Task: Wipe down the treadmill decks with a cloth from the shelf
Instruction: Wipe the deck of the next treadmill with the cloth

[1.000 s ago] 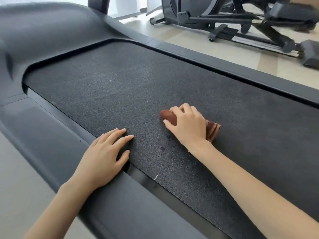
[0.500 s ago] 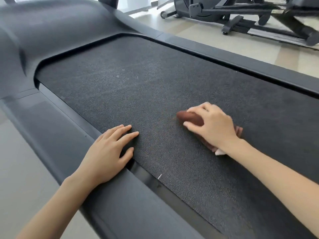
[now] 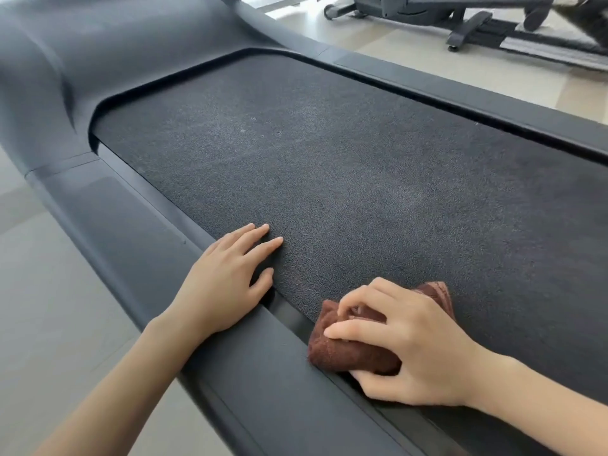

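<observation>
The treadmill's dark textured belt (image 3: 362, 166) fills the middle of the view, framed by smooth black side rails (image 3: 138, 225). A bunched brown cloth (image 3: 342, 350) lies at the belt's near edge, partly over the gap beside the near rail. My right hand (image 3: 411, 343) grips the cloth from above with curled fingers and covers most of it. My left hand (image 3: 227, 281) rests flat with straight fingers, palm on the near rail and fingertips on the belt, a short way left of the cloth.
The treadmill's motor cover (image 3: 98, 44) rises at the far left end. Beyond the far rail (image 3: 493, 100) lies pale floor with the base of another exercise machine (image 3: 467, 18) at the top right. Pale tiled floor (image 3: 49, 291) runs along the near side.
My right hand has dragged the cloth from the middle of the belt back toward me to its near edge. My left hand has stayed planted on the rail.
</observation>
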Demonstrator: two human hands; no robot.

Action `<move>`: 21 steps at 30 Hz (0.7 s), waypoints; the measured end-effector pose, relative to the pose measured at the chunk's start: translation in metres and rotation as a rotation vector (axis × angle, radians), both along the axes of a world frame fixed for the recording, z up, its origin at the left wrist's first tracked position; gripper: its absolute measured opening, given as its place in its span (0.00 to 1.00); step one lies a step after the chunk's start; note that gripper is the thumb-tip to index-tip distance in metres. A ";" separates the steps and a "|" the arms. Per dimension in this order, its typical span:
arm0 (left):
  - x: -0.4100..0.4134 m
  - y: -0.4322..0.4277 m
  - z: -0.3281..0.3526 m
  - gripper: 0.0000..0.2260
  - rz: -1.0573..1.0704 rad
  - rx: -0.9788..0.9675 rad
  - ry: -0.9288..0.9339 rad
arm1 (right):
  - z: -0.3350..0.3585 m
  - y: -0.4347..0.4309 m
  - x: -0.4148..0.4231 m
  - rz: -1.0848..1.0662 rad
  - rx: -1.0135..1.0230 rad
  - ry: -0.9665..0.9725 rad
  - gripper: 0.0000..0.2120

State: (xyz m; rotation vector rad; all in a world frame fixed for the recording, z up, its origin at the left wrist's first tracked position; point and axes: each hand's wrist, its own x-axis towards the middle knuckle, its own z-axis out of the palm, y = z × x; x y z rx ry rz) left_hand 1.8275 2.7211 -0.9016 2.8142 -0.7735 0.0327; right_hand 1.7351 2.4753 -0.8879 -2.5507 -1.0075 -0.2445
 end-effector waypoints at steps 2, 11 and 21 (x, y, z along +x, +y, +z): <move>0.001 0.000 0.000 0.30 -0.001 -0.007 -0.003 | -0.001 0.001 0.002 0.001 -0.012 -0.004 0.16; 0.000 -0.001 0.000 0.25 0.002 -0.018 0.002 | 0.001 0.018 0.015 -0.133 0.029 -0.013 0.15; -0.001 0.000 -0.001 0.25 -0.002 0.014 0.019 | -0.004 -0.023 -0.012 -0.146 -0.042 -0.084 0.16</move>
